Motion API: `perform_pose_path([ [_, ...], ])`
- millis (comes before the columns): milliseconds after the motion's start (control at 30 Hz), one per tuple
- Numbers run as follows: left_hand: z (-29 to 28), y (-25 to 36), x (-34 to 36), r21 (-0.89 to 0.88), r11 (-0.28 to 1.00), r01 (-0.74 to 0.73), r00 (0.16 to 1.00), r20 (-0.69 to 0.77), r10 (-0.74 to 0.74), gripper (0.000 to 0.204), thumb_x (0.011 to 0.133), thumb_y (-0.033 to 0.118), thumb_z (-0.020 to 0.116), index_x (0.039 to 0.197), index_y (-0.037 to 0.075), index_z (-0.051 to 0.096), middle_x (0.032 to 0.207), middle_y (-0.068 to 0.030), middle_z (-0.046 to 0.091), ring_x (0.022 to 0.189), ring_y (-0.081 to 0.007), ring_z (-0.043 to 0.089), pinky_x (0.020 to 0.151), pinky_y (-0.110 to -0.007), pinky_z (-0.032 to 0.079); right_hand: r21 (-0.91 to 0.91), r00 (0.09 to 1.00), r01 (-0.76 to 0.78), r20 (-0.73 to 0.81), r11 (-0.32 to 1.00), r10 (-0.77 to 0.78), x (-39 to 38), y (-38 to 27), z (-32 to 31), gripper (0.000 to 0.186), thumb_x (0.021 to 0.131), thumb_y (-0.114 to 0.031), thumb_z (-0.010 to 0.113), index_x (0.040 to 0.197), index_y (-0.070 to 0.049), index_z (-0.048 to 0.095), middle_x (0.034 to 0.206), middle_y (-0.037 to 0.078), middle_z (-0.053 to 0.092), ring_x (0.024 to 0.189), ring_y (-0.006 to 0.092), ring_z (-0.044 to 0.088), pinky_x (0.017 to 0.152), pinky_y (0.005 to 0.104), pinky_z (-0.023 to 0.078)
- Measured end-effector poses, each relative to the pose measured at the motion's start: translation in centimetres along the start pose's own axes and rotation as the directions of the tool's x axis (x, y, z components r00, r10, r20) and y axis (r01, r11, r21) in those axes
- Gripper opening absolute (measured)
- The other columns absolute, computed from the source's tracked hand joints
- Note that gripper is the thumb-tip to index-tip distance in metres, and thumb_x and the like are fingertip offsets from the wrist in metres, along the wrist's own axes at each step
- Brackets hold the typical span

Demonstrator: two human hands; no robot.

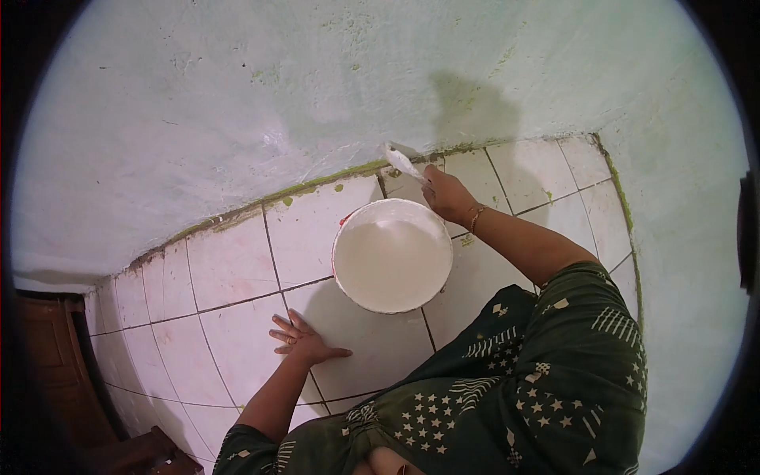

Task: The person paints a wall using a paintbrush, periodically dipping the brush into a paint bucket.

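Observation:
My right hand (450, 195) is closed round the handle of a paintbrush (405, 164), which is coated in white. The brush's tip is at the foot of the pale green wall (317, 87), just above the floor line; whether it touches cannot be made out. Below and left of that hand stands a round bucket (338, 273) of white paint (396, 265), its rim smeared white with a bit of red at the side. My left hand (303, 340) lies flat on the tiles with fingers spread, left of the bucket and nearer to me, holding nothing.
White floor tiles (229, 269) with dark joints carry a few green paint specks. A rough green-stained edge (309, 184) runs along the wall's base. Another wall (689, 237) closes the right side. At far left are a brown wooden door (51, 356) and a dark wooden piece (146, 455).

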State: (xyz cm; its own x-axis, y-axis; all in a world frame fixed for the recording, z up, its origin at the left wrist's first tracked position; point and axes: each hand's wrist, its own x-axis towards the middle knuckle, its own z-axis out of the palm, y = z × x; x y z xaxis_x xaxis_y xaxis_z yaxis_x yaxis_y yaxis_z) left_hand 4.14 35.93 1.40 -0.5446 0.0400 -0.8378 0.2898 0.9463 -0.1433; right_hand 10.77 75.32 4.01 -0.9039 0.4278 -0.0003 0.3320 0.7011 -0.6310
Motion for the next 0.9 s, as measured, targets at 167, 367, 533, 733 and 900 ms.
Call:
perform_pose_path([
  [167, 0.2, -0.1, 0.3, -0.038, 0.999, 0.014, 1.0, -0.018, -0.015, 0.165, 0.039, 0.062, 0.087, 0.137, -0.006, -0.026, 0.137, -0.0366, -0.034, 0.126, -0.0617, -0.023, 0.095, -0.077, 0.016, -0.08, 0.983, 0.18, 0.055, 0.98, -0.176, 0.9, 0.0, 1.1, 0.016, 0.083, -0.009, 0.051, 0.096, -0.003, 0.043, 0.081, 0.023, 0.057, 0.072, 0.043, 0.058, 0.065, 0.0506, 0.046],
  [367, 0.0, 0.2, 0.0, -0.025, 0.999, 0.032, 0.999, 0.006, -0.032, 0.165, 0.039, 0.061, 0.088, 0.136, -0.005, -0.028, 0.137, -0.0357, -0.035, 0.127, -0.0611, -0.022, 0.096, -0.076, 0.014, -0.188, 0.955, 0.258, 0.198, 0.948, -0.221, 4.7, -0.2, 2.3, 0.014, 0.085, -0.008, 0.045, 0.098, -0.004, 0.044, 0.088, 0.024, 0.057, 0.077, 0.0414, 0.059, 0.066, 0.0505, 0.047],
  [533, -0.5, 0.3, -0.4, -0.035, 0.998, 0.05, 0.999, 0.022, -0.049, 0.166, 0.039, 0.06, 0.088, 0.135, -0.004, -0.03, 0.137, -0.0353, -0.036, 0.128, -0.0599, -0.022, 0.098, -0.075, 0.013, -0.342, 0.954, 0.243, 0.253, 0.908, -0.16, 5.7, -0.1, 2.1, 0.016, 0.084, -0.008, 0.045, 0.1, -0.005, 0.045, 0.091, 0.023, 0.059, 0.081, 0.0395, 0.061, 0.069, 0.0498, 0.048],
  [733, 0.1, -0.1, 0.4, -0.033, 0.999, 0.038, 0.998, 0.048, -0.036, 0.167, 0.038, 0.063, 0.086, 0.134, -0.002, -0.034, 0.134, -0.0342, -0.042, 0.124, -0.0585, -0.032, 0.097, -0.076, 0.008, -0.262, 0.999, 0.035, -0.001, 0.964, -0.036, 2.5, 4.2, -1.0, 0.017, 0.085, -0.011, 0.046, 0.101, -0.005, 0.048, 0.083, 0.022, 0.063, 0.08, 0.0394, 0.062, 0.069, 0.0507, 0.048],
  [900, -0.4, -0.1, 0.1, -0.077, 0.997, 0.017, 0.998, 0.056, -0.012, 0.167, 0.039, 0.063, 0.086, 0.134, -0.002, -0.034, 0.133, -0.034, -0.043, 0.125, -0.0579, -0.032, 0.097, -0.076, 0.007, -0.336, 0.993, -0.084, -0.11, 0.938, 0.05, -0.5, 7.7, -6.4, 0.021, 0.084, -0.014, 0.048, 0.103, -0.005, 0.049, 0.081, 0.022, 0.063, 0.08, 0.0405, 0.061, 0.07, 0.0515, 0.047],
])
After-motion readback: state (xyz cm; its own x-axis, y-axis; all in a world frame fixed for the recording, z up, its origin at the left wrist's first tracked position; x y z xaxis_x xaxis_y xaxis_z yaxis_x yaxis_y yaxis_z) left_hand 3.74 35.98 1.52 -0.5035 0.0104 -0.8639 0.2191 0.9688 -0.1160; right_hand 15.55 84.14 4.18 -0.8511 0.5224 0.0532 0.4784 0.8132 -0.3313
